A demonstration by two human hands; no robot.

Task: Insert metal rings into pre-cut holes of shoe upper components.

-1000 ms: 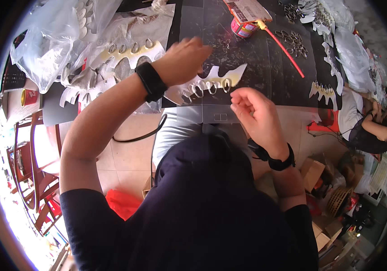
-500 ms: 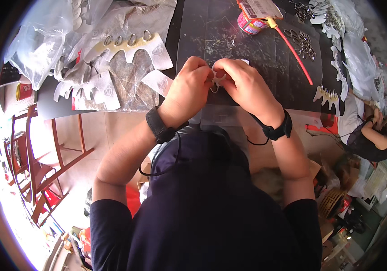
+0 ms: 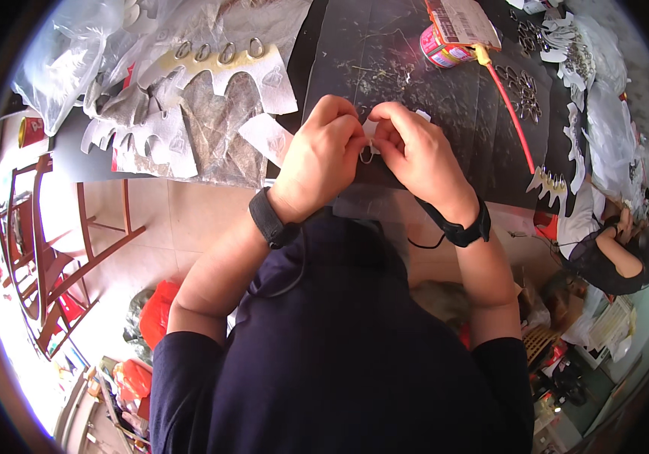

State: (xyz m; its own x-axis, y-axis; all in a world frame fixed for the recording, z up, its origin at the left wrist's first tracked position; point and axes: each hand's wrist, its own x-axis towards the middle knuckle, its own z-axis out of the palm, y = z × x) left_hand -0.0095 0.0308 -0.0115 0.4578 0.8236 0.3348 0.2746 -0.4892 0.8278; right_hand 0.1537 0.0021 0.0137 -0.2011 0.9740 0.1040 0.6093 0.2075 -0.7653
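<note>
My left hand (image 3: pixel 321 155) and my right hand (image 3: pixel 423 159) meet at the near edge of the dark table, fingertips nearly touching. Both pinch a small white cut-out piece (image 3: pixel 371 127), mostly hidden behind the fingers. A metal ring (image 3: pixel 370 157) shows just below the pinched fingertips. To the left lies a white scalloped sheet (image 3: pixel 275 89), with several metal rings (image 3: pixel 227 53) along its yellowish, glue-like strip. A smaller white piece (image 3: pixel 266 138) rests beside my left hand.
Beyond my right hand stands a pink-red can (image 3: pixel 439 50) with a card (image 3: pixel 470 23) on top and a red-handled brush (image 3: pixel 512 121) leaning from it. Loose rings (image 3: pixel 522 94) and a ringed white strip (image 3: pixel 549 186) lie rightward. Another person (image 3: pixel 612 250) sits at far right.
The view has shifted a little, so the can and brush appear farther right. Both hands still pinch the white piece, and the ring now hangs closer to the right fingertips.
</note>
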